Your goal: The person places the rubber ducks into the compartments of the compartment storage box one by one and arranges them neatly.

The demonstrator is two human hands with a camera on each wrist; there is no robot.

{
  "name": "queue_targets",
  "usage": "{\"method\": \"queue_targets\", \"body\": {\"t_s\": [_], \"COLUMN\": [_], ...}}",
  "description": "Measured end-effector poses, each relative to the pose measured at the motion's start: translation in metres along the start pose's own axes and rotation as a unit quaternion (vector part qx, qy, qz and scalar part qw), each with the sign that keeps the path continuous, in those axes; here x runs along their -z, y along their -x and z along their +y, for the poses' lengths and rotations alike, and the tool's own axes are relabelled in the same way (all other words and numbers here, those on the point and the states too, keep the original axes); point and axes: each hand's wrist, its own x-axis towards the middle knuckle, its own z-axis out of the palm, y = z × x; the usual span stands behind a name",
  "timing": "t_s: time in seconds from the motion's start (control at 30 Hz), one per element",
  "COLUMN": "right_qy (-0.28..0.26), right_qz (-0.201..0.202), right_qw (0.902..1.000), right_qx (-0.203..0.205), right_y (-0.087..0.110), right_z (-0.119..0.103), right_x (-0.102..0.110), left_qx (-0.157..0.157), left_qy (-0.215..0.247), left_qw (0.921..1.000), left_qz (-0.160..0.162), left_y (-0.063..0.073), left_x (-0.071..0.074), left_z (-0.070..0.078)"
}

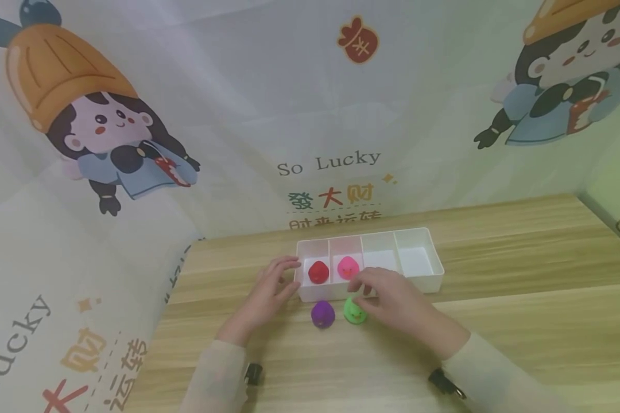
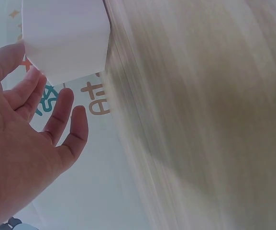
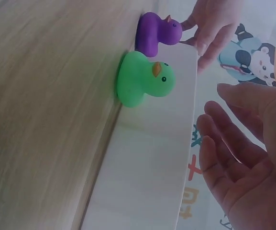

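Observation:
A white divided box (image 1: 429, 282) stands on the table, with a red rubber duck (image 1: 318, 272) in its leftmost compartment and a pink rubber duck (image 1: 348, 268) in the one beside it. My left hand (image 1: 271, 289) is at the box's left end, its fingertips and thumb right at the end wall (image 2: 71, 57). Over the box's front edge hovers my right hand (image 1: 392, 298), fingers loosely bent with nothing between them. Just below its fingers, a green rubber duck (image 3: 138, 81) sits in front of the box. To the left of that one is a purple rubber duck (image 1: 322, 314).
The wooden table (image 1: 310, 367) meets a printed cloth backdrop (image 1: 248, 115) behind the box, and the cloth continues along the left side. Dark wrist straps (image 1: 253, 374) show on both sleeves.

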Motion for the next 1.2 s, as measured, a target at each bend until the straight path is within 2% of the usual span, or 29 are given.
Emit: {"method": "queue_targets", "body": {"t_s": [0.23,0.57,1.03,1.2], "right_qy": [0.016,0.030,0.039,0.046], "right_qz": [-0.022,-0.050,-0.056,-0.053], "right_qw": [0.9996,0.9983,0.9976,0.9975], "right_qx": [0.006,-0.001,-0.013,-0.002], "right_y": [0.005,0.007,0.010,0.010], "right_z": [0.000,0.004,0.007,0.006], "right_x": [-0.003,-0.010,-0.017,-0.018], "left_qx": [-0.001,-0.005,-0.002,0.005], "left_qy": [-0.014,-0.007,-0.008,-0.003], "left_qw": [0.9999,1.0000,1.0000,1.0000], "left_qz": [0.004,0.001,0.001,0.003], "left_y": [0.001,0.000,0.000,0.000], "left_x": [0.000,0.001,-0.002,-0.001], "left_z": [0.001,0.000,-0.002,0.002]}}
